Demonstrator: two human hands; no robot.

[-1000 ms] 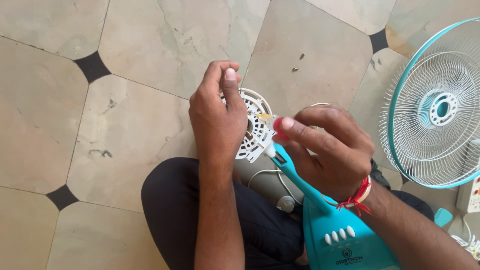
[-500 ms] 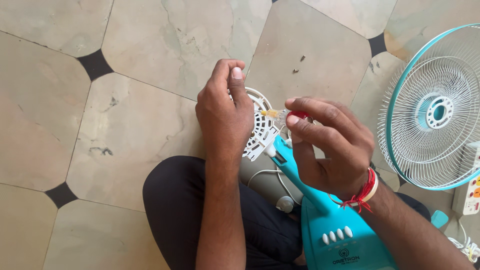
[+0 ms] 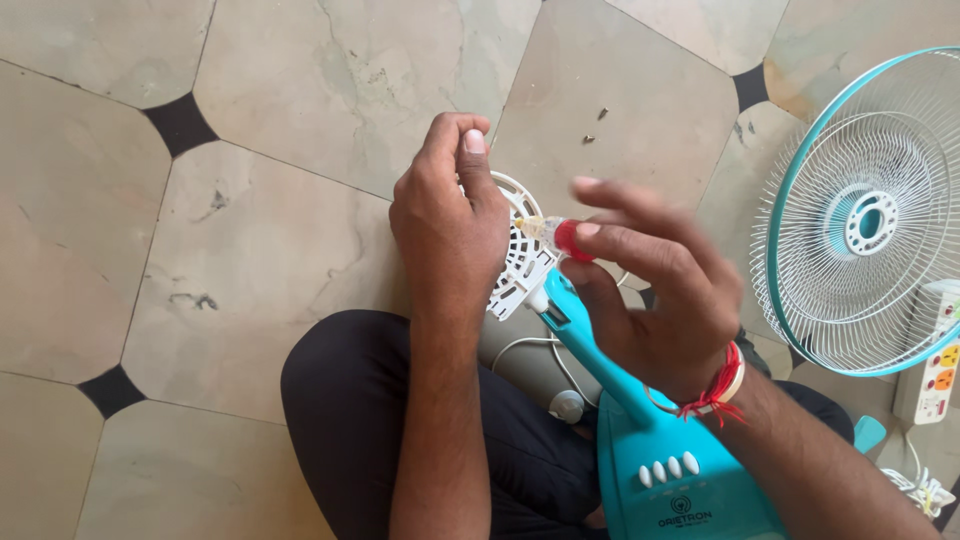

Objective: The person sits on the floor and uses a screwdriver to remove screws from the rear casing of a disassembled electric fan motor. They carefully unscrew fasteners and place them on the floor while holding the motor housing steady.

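The left hand [image 3: 450, 225] is wrapped over the white slotted motor housing [image 3: 520, 250] of a small fan, its fingers [image 3: 470, 150] curled down and pressed close together around the top of the part, thumb lying alongside them, so that most of the housing is hidden under the palm and only its ribbed right edge shows. The right hand [image 3: 655, 290] comes in from the right with its fingers loosely spread and a little blurred; the thumb and the forefinger pinch a small clear bottle with a red cap [image 3: 560, 236], held almost level with its clear end touching the housing just beside the left hand. A red thread band [image 3: 715, 390] circles the right wrist. The housing sits at the top of a teal fan stand [image 3: 640, 430], whose neck slopes down to the right into a wide base with a row of white buttons [image 3: 668, 468]; the stand lies across the lap of the person, over dark trousers [image 3: 350, 420]. A white cord [image 3: 530, 350] loops below the housing, near a small round white plug or knob, which one I cannot tell. Well apart at the right, a round wire fan guard [image 3: 865, 215] with a teal rim stands on the stone tile floor [image 3: 300, 80], with a white power strip [image 3: 935, 365] just beside its lower edge. Two small dark screws [image 3: 596, 125] lie on a floor tile beyond the hands
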